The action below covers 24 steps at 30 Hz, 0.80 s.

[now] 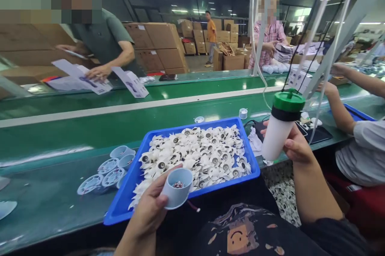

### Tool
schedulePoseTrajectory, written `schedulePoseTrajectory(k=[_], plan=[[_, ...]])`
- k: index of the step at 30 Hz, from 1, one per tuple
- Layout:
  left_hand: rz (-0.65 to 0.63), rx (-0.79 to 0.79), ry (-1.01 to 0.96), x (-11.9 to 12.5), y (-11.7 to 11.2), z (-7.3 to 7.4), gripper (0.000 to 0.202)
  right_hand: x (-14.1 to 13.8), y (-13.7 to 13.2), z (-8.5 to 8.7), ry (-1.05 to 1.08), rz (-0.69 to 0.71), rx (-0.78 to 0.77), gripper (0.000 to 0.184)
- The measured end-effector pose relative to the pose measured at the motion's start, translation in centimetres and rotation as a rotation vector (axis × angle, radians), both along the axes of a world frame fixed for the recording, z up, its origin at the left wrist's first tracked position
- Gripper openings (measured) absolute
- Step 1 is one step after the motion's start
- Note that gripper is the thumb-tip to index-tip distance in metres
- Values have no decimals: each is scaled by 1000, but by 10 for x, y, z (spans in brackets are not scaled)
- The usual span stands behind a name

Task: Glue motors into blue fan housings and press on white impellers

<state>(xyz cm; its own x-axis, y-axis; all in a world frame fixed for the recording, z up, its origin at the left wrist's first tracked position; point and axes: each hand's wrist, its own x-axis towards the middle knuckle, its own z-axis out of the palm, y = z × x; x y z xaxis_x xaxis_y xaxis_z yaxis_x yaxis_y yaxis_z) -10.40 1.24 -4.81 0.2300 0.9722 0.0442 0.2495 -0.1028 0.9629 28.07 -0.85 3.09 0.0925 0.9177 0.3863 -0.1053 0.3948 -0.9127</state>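
Note:
My left hand [152, 202] is closed around a light blue plastic cup-shaped housing [178, 194]. Its open top faces up, and small reddish and silvery parts show inside. A short dark wire with a small connector [194, 206] hangs beside it. In my right hand [296, 146] is a white cylinder with a green cap [277, 134] and a black band, held upright and slightly tilted, with cords running up from its top. Between and beyond my hands lies a blue tray [210, 186], heaped with small white fan-blade pieces [192, 152] that have dark round centres.
Several more light blue housings [112, 176] stand left of the tray. Behind it runs a green conveyor belt [75, 119]. A slanted metal post [339, 27] and hanging tubes rise at right. Co-workers stand across the belt, one handling white boxes [132, 83]; another person's arms [339, 103] reach in at right.

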Motion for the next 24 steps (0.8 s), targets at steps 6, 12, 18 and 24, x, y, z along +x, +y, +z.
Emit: schedulePoseTrajectory(k=[6, 12, 18, 24], plan=[[-430, 66, -216, 56, 2, 23, 55, -29, 5, 1, 151, 6, 0, 58], [-390, 309, 196, 104, -10, 42, 54, -64, 5, 27, 356, 162, 33, 44], [-413, 574, 205, 129, -14, 48, 28, -99, 5, 43, 354, 174, 56, 50], [-344, 578, 142, 133, -19, 50, 27, -106, -1, 44, 240, 80, 38, 51]])
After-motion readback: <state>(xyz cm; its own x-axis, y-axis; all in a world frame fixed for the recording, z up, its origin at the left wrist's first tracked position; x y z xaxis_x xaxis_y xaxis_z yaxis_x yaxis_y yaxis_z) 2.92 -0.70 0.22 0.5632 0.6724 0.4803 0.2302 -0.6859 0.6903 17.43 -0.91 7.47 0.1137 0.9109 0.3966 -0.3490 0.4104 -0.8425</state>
